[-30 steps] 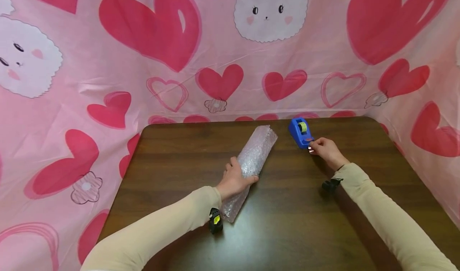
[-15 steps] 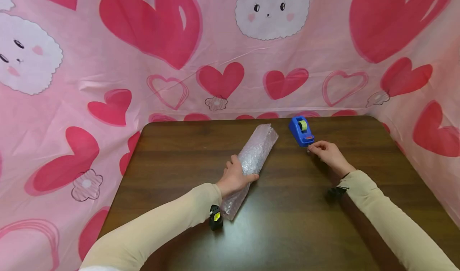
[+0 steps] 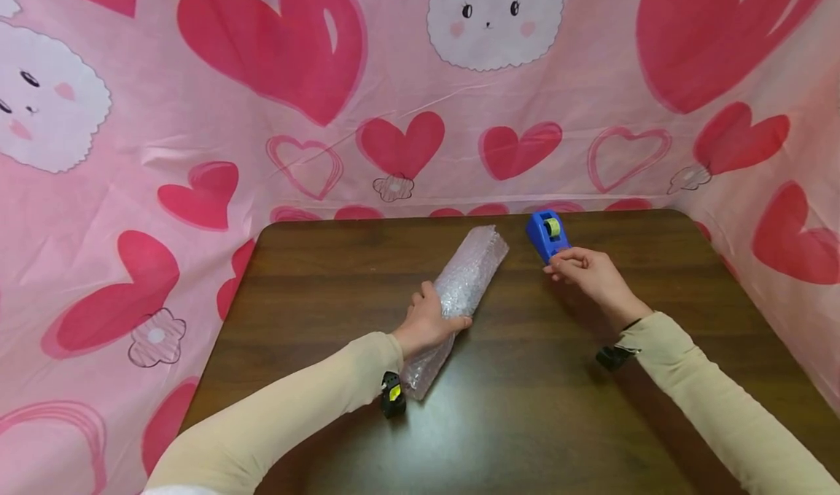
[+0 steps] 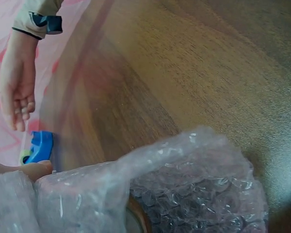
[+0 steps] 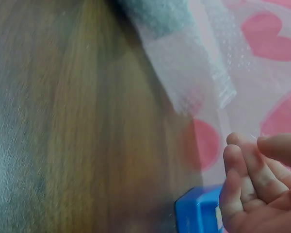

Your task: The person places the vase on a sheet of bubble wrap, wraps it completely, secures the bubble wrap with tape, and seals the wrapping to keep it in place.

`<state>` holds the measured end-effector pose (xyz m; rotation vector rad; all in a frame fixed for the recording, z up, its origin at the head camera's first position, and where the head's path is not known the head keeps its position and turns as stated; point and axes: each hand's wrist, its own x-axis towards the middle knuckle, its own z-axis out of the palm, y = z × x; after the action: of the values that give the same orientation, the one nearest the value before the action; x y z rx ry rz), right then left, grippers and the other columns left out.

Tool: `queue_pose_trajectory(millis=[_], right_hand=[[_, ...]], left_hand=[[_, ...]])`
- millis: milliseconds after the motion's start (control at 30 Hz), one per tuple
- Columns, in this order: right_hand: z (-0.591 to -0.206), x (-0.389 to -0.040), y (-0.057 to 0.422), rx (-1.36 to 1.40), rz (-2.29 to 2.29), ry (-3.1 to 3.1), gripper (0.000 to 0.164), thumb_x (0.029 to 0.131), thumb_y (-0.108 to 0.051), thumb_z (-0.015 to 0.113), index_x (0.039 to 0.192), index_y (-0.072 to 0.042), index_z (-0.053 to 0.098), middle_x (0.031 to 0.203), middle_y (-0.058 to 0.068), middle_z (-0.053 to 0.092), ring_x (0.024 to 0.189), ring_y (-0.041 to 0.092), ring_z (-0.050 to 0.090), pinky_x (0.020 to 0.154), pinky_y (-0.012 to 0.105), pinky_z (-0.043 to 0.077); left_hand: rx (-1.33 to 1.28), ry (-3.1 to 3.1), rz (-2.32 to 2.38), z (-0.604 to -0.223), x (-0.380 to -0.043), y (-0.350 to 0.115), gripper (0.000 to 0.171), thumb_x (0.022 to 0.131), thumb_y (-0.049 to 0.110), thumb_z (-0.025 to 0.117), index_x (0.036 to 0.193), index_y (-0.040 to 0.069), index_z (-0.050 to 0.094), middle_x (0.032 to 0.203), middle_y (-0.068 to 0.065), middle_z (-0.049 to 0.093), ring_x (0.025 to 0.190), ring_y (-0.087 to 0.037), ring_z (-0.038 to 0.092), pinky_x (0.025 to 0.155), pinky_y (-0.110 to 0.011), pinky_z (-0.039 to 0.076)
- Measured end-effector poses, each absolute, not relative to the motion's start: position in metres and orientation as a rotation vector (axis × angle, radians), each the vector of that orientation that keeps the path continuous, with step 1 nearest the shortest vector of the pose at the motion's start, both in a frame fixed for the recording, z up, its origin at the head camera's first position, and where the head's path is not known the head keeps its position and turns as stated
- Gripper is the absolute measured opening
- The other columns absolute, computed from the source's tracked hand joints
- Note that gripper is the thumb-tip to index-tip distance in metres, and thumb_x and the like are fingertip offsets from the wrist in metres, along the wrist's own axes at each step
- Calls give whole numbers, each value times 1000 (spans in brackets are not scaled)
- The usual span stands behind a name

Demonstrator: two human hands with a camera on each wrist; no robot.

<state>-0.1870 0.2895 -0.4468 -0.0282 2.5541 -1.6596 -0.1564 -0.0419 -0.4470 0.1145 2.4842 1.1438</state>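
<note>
A roll of bubble wrap (image 3: pixel 469 280) lies slantwise on the table. My left hand (image 3: pixel 426 324) grips it around the middle, thumb on the near right side and fingers on the far left. In the left wrist view, a round brown-edged thing (image 4: pixel 138 216) shows inside the wrap's open end; its kind is unclear. My right hand (image 3: pixel 587 273) is in front of the blue tape dispenser (image 3: pixel 547 236), thumb and index finger close together. Between these fingertips, a thin piece of clear tape (image 5: pixel 254 136) shows faintly in the right wrist view. The hand partly hides the dispenser's front.
The dark wooden table (image 3: pixel 315 276) has rounded back corners. A pink curtain (image 3: pixel 394 79) with hearts hangs behind it and along both sides. The dispenser stands near the back edge, right of the bubble wrap's far end. Each wrist wears a small black camera.
My right hand pulled tape down from the dispenser's front, then moved slightly left and up, covering that front part. My left hand and the bubble wrap have stayed in place.
</note>
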Motion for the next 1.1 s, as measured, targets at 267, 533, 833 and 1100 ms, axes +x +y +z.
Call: queue_pose_trajectory(millis=[267, 533, 833, 1100], right_hand=[[-431, -178, 272, -231, -1770, 2503, 40, 107, -15, 57, 131, 17, 54, 120, 19, 73, 98, 0, 69, 85, 23, 57], [-423, -173, 254, -254, -1685, 2686, 28, 106, -11, 60, 127, 7, 61, 86, 9, 70, 66, 13, 66, 66, 26, 56], [-414, -169, 237, -533, -1603, 2747, 35, 103, -2, 60, 138, 0, 58, 89, 19, 66, 66, 24, 61, 64, 29, 55], [-414, -173, 206, -653, -1681, 2547, 34, 103, 0, 59, 137, 5, 56, 88, 17, 65, 67, 24, 61, 66, 29, 55]], left_hand=[[119, 2483, 1161, -447, -157, -43, 95, 88, 38, 83, 148, -6, 24, 141, -34, 40, 133, -52, 43, 109, -62, 40], [125, 2482, 1151, -447, -156, -45, 95, 88, 39, 83, 148, -5, 25, 140, -32, 40, 132, -49, 45, 108, -60, 41], [143, 2504, 1139, -447, -156, -43, 92, 87, 40, 83, 145, -4, 28, 136, -32, 42, 128, -50, 47, 107, -59, 43], [130, 2538, 1071, -447, -158, -40, 89, 88, 40, 82, 140, -8, 29, 131, -33, 44, 123, -51, 50, 105, -59, 44]])
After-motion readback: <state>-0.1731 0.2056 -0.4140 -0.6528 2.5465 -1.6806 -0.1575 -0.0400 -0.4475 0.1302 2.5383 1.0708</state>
